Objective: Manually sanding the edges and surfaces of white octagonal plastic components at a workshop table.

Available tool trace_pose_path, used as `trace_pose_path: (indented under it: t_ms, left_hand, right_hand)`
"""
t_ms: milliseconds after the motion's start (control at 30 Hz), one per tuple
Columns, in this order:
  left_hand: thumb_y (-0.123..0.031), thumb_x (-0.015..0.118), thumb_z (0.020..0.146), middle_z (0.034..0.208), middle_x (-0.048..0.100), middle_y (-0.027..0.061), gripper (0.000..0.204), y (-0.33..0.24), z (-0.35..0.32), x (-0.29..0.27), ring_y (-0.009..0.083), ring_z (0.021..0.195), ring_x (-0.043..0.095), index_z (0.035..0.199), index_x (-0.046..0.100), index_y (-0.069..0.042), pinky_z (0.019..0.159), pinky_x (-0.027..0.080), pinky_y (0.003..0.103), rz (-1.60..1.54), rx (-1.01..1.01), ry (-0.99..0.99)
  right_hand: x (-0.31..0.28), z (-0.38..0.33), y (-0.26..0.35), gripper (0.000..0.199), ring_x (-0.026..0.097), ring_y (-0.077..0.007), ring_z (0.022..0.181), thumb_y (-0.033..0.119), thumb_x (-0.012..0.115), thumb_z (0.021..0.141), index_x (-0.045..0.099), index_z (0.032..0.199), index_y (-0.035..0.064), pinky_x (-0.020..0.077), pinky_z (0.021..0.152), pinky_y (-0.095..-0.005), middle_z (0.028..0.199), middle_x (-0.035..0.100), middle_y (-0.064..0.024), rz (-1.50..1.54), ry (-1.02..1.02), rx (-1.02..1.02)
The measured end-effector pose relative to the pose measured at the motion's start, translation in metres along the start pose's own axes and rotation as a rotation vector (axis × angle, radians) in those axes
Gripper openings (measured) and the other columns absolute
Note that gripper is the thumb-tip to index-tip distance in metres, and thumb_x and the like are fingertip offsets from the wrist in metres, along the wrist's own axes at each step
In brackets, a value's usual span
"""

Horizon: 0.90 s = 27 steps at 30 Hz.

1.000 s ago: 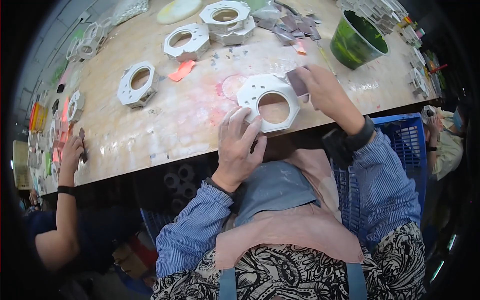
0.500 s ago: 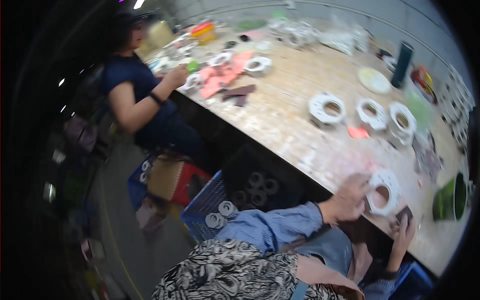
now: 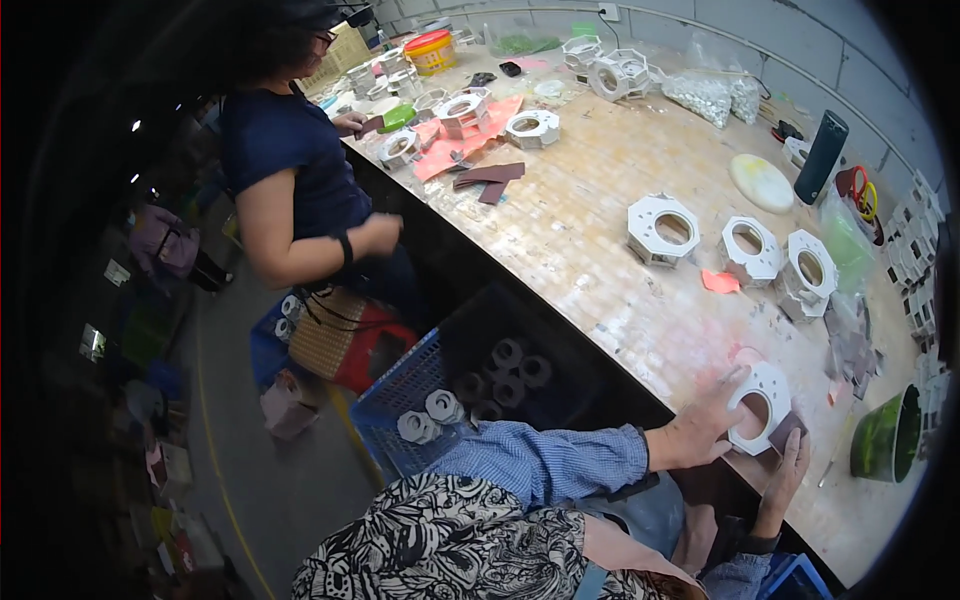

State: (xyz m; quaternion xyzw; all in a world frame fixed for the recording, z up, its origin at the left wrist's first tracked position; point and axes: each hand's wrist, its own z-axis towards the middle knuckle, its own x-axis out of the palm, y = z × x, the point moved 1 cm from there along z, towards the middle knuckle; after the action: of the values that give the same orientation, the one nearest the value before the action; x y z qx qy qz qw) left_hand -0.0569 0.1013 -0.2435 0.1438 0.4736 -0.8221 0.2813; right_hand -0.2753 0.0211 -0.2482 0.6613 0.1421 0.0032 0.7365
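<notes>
At the table's near edge, a white octagonal ring (image 3: 774, 384) with a large round hole lies tilted under my left hand (image 3: 698, 425). The fingers of that hand grip its left side, the thumb low by the hole. In my right hand (image 3: 784, 478) is a small piece of dark brown sandpaper (image 3: 788, 431), pinched and laid against the ring's lower right edge. Farther up the table stand three similar white octagonal parts, one of them (image 3: 664, 229) set apart to the left, with a scrap of coral sandpaper (image 3: 720, 282) close by.
A co-worker (image 3: 300, 180) stands at the table's far left, beside white parts and a coral cloth (image 3: 440, 150). Right of my hands is a green cup (image 3: 885, 440). A blue crate (image 3: 390, 430) with parts sits below the table. A dark cylinder (image 3: 821, 158) stands near the wall.
The sandpaper in my right hand has come left against the ring. My left hand keeps its hold. The co-worker's near arm has dropped to waist height. The view has steadied.
</notes>
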Motion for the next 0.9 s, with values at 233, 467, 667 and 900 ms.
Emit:
trace_pose_path:
  t_ms: [233,467,667,900]
  left_hand:
    - [0.003,0.066,0.065,0.145,0.029,0.0306,0.044,0.016,0.035,-0.028,0.0458,0.134,0.032,0.106,0.052,0.003,0.111,0.03,0.045,-0.131,0.118,0.127]
    - [-0.008,0.059,0.076,0.103,0.058,0.0169,0.036,0.042,0.037,-0.027,0.0347,0.1,0.052,0.111,0.054,-0.001,0.086,0.042,0.042,0.232,-0.071,-0.055]
    - [-0.006,0.059,0.076,0.101,0.059,0.0161,0.034,0.056,0.04,-0.025,0.0356,0.097,0.051,0.109,0.058,0.0,0.087,0.042,0.043,0.234,-0.081,-0.075]
    - [-0.005,0.058,0.077,0.097,0.058,0.0152,0.034,0.06,0.045,-0.032,0.0341,0.096,0.05,0.111,0.063,-0.001,0.088,0.042,0.041,0.148,-0.084,-0.156]
  right_hand:
    - [0.01,-0.029,0.046,0.032,0.05,-0.0215,0.113,0.019,0.043,0.1,0.053,0.117,-0.0064,0.0374,0.1,-0.033,0.123,0.052,-0.0113,-0.225,0.126,-0.167]
    - [0.036,-0.056,0.063,0.036,0.051,-0.0188,0.107,0.019,0.045,0.099,0.049,0.126,-0.0045,0.039,0.095,-0.03,0.116,0.054,-0.0101,-0.121,0.209,-0.081]
    - [0.044,-0.053,0.066,0.036,0.052,-0.0185,0.107,0.02,0.047,0.099,0.051,0.122,-0.0073,0.0406,0.094,-0.0293,0.123,0.051,-0.011,-0.101,0.222,-0.11]
    - [0.039,-0.038,0.063,0.034,0.054,-0.0163,0.102,0.021,0.045,0.1,0.053,0.121,-0.005,0.0435,0.088,-0.0281,0.116,0.054,-0.0101,-0.082,0.254,-0.048]
